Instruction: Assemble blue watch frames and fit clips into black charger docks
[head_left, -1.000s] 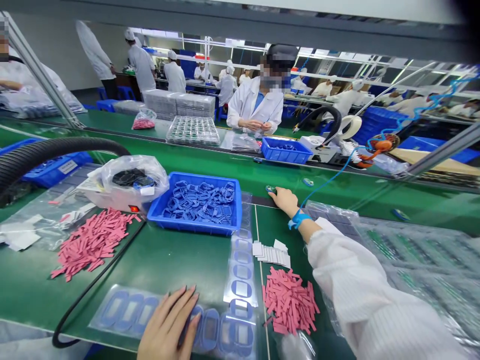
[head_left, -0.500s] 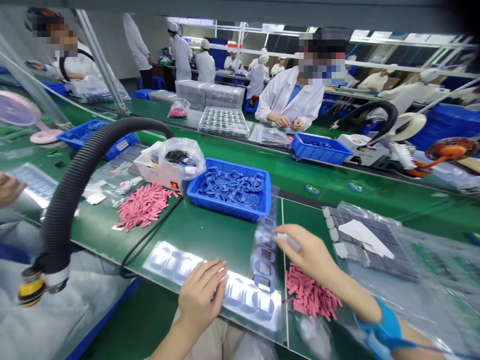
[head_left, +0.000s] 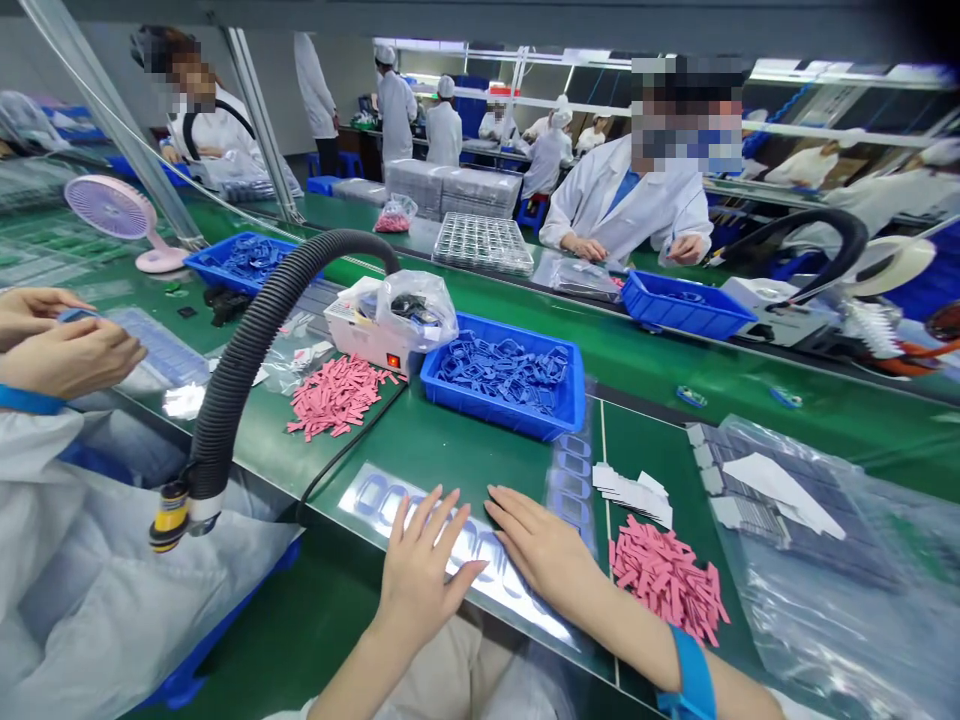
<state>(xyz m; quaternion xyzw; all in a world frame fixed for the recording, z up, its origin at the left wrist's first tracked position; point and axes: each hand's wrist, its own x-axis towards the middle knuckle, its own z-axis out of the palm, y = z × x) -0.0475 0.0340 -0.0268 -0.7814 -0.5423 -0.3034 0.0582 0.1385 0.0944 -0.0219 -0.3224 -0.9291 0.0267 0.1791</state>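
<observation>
My left hand (head_left: 424, 560) lies flat with fingers spread on a clear film strip of blue oval frames (head_left: 375, 500) at the near edge of the green bench. My right hand (head_left: 540, 545) rests on the same strip just to the right, fingers stretched out and lying on the film, with a blue wrist strap (head_left: 694, 680) on that arm. Neither hand holds anything. A second film strip (head_left: 571, 470) runs away from my hands toward a blue bin of blue frames (head_left: 506, 375).
Pink strips lie in piles at right (head_left: 667, 580) and left (head_left: 337, 395), with white tabs (head_left: 630, 490) between. A black ribbed hose (head_left: 247, 360) arches at left. A bagged tray (head_left: 795, 510) lies right. A co-worker's hands (head_left: 60, 345) work at far left; another person (head_left: 630, 200) sits opposite.
My right hand has drawn back from the white tabs and come down onto the film strip beside my left hand. The view has swung further left.
</observation>
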